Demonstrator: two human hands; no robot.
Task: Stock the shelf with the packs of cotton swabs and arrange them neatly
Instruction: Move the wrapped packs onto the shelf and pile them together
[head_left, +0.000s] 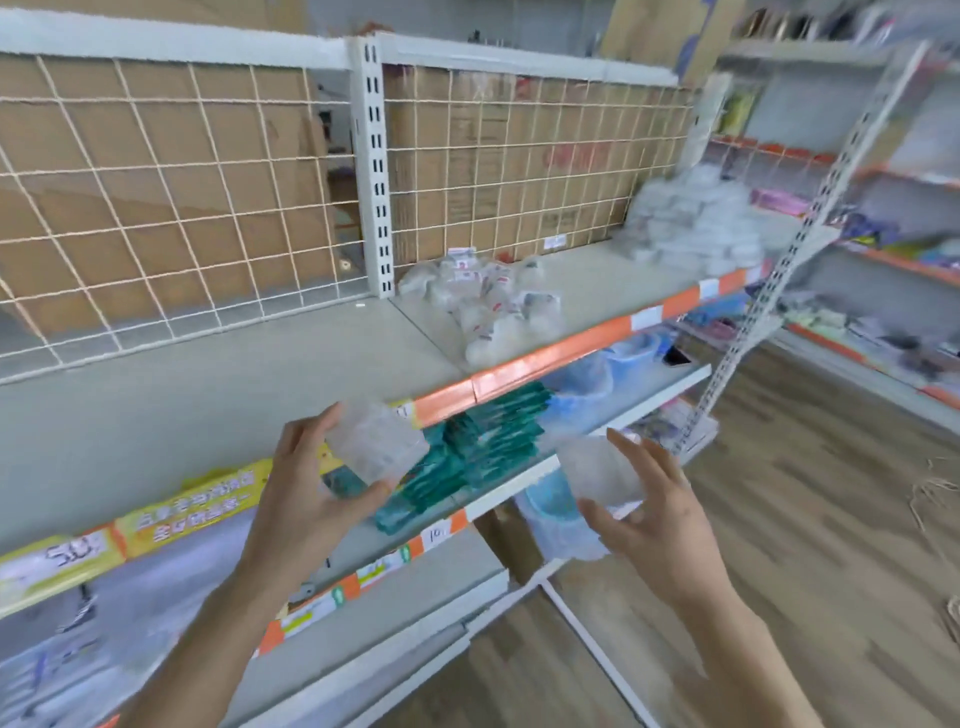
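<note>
far pile of packs (696, 218) blurred, price labels (647, 317) unreadable

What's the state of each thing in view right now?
left hand: grips left pack, not yet shelved
right hand: grips right pack, not yet shelved
top shelf: partly stocked
loose packs: untidy pile on top shelf
far stack: piled up, blurred

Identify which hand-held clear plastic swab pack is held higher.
The clear plastic pack in the left hand reaches the orange shelf edge; the other pack, in the right hand, hangs lower.
</note>
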